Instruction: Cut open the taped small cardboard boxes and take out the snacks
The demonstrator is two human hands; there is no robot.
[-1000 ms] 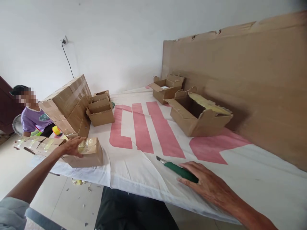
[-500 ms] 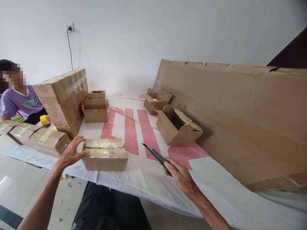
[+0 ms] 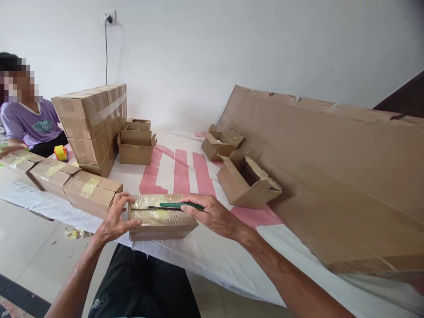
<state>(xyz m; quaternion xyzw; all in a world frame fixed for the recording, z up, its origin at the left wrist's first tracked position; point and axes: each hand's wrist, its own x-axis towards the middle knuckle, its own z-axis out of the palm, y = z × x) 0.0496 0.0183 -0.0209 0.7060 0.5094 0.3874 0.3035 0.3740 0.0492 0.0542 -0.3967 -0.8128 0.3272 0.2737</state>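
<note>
A small taped cardboard box (image 3: 159, 223) lies at the near edge of the table. My left hand (image 3: 115, 220) grips its left end, thumb on the front and fingers on top. My right hand (image 3: 212, 215) holds a green-handled utility knife (image 3: 175, 206) laid flat along the tape seam on the box's top, blade pointing left.
A row of taped small boxes (image 3: 89, 193) runs off to the left. Tall stacked cartons (image 3: 91, 121) and open boxes (image 3: 247, 181) stand further back. A big cardboard sheet (image 3: 331, 168) leans at the right. A seated person (image 3: 26, 121) is at the far left beside a tape roll (image 3: 60, 152).
My right hand lifted the knife from the cloth and brought it left onto the box's top. My left hand slid the box toward me and now grips its left end.
</note>
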